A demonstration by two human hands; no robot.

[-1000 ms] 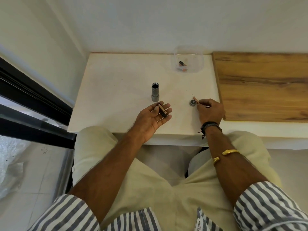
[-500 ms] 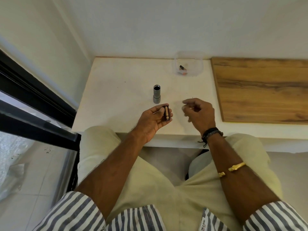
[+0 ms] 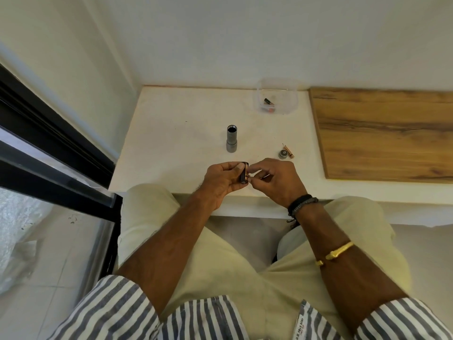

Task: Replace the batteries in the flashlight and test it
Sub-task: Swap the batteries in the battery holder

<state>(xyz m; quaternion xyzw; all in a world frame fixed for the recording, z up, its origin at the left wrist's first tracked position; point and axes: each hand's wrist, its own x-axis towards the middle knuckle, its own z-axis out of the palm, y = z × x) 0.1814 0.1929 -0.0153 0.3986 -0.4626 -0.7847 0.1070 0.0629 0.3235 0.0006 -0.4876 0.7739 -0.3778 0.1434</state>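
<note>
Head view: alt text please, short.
Both hands meet over the white table's near edge: the left hand holds a dark battery holder, and the right hand pinches at its end. Behind stand the open flashlight body, an end cap and a clear tub.

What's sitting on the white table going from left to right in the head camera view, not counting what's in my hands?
Flashlight body standing upright with its open end up → clear plastic container with a couple of batteries inside, at the back → flashlight end cap → loose battery lying against the cap → wooden board.
</note>
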